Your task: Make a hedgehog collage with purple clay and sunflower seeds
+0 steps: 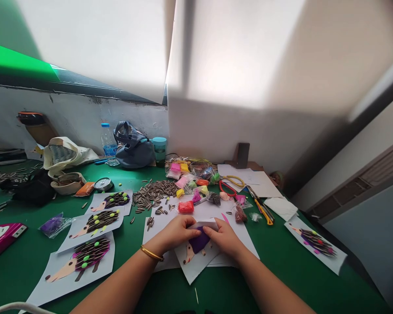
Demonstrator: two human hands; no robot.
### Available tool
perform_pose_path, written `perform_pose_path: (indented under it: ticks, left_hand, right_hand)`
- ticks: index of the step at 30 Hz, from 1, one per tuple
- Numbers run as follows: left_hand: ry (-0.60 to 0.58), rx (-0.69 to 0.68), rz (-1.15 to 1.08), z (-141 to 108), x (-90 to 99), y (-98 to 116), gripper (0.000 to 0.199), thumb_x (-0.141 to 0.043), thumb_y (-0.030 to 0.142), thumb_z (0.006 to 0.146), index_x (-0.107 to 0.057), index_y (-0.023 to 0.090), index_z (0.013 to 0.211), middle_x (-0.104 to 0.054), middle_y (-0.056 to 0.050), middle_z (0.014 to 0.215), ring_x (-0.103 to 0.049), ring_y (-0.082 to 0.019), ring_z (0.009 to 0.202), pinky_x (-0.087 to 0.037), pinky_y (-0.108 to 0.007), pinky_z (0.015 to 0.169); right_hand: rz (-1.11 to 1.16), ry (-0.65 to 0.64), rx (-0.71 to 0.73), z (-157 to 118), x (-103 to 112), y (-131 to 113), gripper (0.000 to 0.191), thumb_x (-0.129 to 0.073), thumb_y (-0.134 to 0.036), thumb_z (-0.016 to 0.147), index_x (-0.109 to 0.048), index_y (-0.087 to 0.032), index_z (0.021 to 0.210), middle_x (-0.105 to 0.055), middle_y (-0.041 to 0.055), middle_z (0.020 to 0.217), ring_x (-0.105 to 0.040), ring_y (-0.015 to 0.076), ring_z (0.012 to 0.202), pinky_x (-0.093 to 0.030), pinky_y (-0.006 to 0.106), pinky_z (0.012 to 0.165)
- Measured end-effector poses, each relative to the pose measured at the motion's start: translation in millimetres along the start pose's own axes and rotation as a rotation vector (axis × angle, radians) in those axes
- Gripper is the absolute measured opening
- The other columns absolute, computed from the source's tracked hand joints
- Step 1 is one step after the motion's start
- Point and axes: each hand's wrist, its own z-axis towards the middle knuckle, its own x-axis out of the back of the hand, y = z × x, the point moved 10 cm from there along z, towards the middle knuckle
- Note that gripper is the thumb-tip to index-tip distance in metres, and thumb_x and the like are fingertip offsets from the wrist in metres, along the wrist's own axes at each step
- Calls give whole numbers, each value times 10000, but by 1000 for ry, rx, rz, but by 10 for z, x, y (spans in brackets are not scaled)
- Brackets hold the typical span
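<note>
Both hands hold one sheet of white paper (194, 271) by its far edge, which is bent up. On it is a hedgehog figure with a purple clay body (199, 241), a pale face and small feet. My left hand (177, 234), with a gold bangle on its wrist, grips the left side, its thumb at the purple clay. My right hand (225, 237) grips the right side, thumb also at the clay. Beneath lie more white sheets (249, 245). Just beyond the hands sits a red clay packet (185, 206), with a pile of striped sunflower seeds (157, 192) behind it to the left.
Finished-looking seed hedgehogs lie left (85, 257) and right (314, 244). Several clay bags (196, 183), red-handled scissors (227, 189), and a yellow cutter (265, 211) lie beyond. A blue bag (134, 148) and a bottle (109, 146) stand by the wall. A toothpick (197, 295) lies near the front.
</note>
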Motion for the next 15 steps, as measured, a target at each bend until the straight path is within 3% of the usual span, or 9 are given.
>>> perform_pose_path:
  ticks: [7, 12, 15]
  left_hand:
    - [106, -18, -25, 19, 82, 29, 285, -568, 431, 780, -588, 170, 669, -536, 6, 680, -476, -153, 671, -339, -244, 581]
    - [87, 25, -144, 21, 91, -23, 385, -575, 535, 788, -633, 158, 735, -577, -8, 710, -501, -162, 677, -371, -253, 600]
    - [122, 25, -294, 9, 131, -20, 426, -603, 578, 788, -660, 156, 793, -631, -27, 796, -554, -186, 757, -425, -271, 673]
  right_hand:
    - [-19, -20, -13, 11, 15, 44, 404, -528, -546, 864, -683, -176, 909, -684, 38, 825, -618, 217, 792, -482, 327, 705]
    - [109, -66, -94, -15, -54, 93, 413, -700, -511, 739, -667, -183, 988, -711, 44, 888, -652, 228, 789, -516, 336, 694]
    - [202, -51, -139, -23, -76, 149, 469, -729, -535, 707, -651, -179, 1003, -717, 41, 810, -667, 232, 715, -534, 357, 663]
